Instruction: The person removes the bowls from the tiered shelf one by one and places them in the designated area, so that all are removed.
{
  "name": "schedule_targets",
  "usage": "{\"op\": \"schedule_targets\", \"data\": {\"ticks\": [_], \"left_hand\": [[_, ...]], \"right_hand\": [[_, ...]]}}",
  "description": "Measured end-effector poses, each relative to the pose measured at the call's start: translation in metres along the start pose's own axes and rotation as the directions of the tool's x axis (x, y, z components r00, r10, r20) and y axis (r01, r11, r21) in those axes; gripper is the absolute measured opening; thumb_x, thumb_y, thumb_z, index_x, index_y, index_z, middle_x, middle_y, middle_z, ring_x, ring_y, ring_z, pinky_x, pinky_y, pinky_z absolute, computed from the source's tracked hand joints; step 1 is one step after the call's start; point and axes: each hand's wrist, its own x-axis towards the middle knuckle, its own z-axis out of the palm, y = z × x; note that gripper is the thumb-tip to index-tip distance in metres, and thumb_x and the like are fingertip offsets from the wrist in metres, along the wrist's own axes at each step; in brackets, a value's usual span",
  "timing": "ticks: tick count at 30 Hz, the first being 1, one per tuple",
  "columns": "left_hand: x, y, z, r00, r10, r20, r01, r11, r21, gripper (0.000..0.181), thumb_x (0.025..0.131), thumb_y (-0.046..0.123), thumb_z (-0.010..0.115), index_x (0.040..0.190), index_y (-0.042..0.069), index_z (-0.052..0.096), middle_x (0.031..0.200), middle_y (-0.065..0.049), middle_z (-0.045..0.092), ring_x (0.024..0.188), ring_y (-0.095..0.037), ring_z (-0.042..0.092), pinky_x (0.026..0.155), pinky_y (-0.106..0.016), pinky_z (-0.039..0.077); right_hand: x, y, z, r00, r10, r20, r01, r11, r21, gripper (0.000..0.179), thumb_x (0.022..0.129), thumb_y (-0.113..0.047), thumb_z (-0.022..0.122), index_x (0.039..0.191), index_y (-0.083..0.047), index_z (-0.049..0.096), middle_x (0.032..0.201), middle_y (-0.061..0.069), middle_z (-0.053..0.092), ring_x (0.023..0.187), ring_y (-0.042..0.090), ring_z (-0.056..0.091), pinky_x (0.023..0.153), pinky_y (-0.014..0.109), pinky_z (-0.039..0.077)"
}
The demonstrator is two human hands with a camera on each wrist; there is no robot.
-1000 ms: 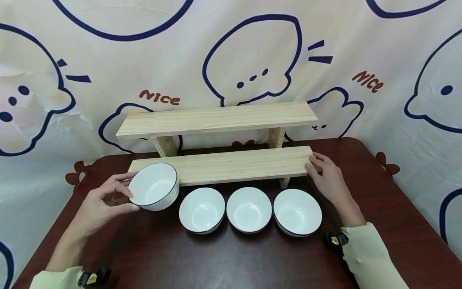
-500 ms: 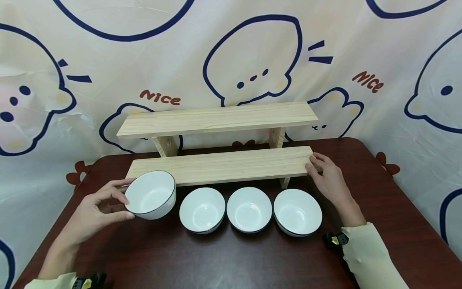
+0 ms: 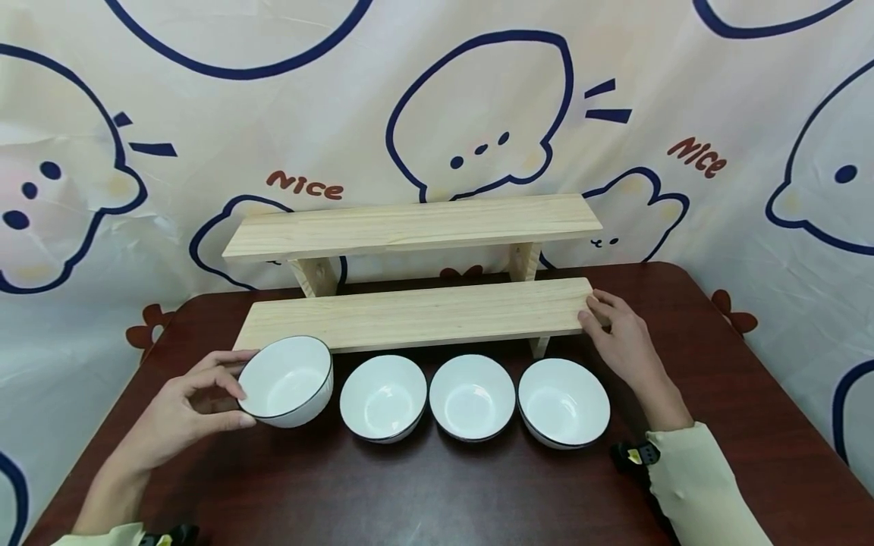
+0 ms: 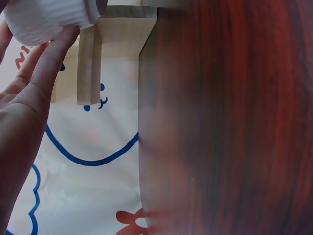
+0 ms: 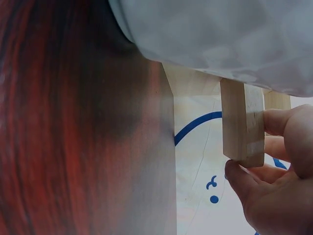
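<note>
In the head view my left hand (image 3: 174, 421) pinches the side of a white bowl (image 3: 287, 383) with a dark rim. That bowl hangs slightly tilted in front of the lower shelf's left end. The left wrist view shows the ribbed underside of the held bowl (image 4: 51, 22), apart from the tabletop. My right hand (image 3: 624, 341) grips the right end of the lower board of a two-tier wooden shelf (image 3: 423, 315). In the right wrist view the thumb and fingers of the right hand (image 5: 279, 200) lie on opposite faces of the board end (image 5: 244, 129).
Three matching white bowls, a left one (image 3: 384, 398), a middle one (image 3: 473, 396) and a right one (image 3: 563, 402), stand in a row before the shelf. The upper board (image 3: 416, 224) sits behind and higher. A printed cloth (image 3: 478, 98) hangs behind the dark table (image 3: 437, 493).
My left hand has brought the bowl lower in the view and slightly left, nearer to me and off the lower board's front edge. The right hand keeps its place on the board.
</note>
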Motion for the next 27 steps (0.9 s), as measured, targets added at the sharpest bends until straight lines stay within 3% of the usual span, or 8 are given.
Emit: {"op": "schedule_targets", "data": {"ticks": [19, 27], "left_hand": [[-0.005, -0.008, 0.007, 0.993, -0.077, 0.094, 0.076, 0.997, 0.014, 0.027, 0.071, 0.005, 0.092, 0.085, 0.009, 0.068, 0.133, 0.0, 0.049, 0.116, -0.001, 0.048, 0.08, -0.017, 0.053], [-0.005, -0.011, 0.009, 0.991, -0.034, 0.131, 0.037, 0.999, -0.014, 0.029, 0.07, 0.002, 0.091, 0.082, 0.01, 0.066, 0.132, -0.001, 0.048, 0.112, 0.0, 0.054, 0.077, -0.023, 0.057]], "right_hand": [[0.0, -0.001, 0.0, 1.0, 0.011, 0.01, -0.012, 1.0, 0.007, 0.05, 0.107, -0.022, 0.054, 0.138, 0.016, 0.049, 0.149, 0.034, 0.04, 0.129, 0.052, 0.048, 0.096, 0.063, 0.047], [0.001, 0.0, 0.001, 1.0, 0.011, -0.003, -0.011, 1.0, 0.002, 0.049, 0.106, -0.021, 0.055, 0.138, 0.016, 0.049, 0.149, 0.032, 0.041, 0.129, 0.05, 0.049, 0.096, 0.062, 0.048]]}}
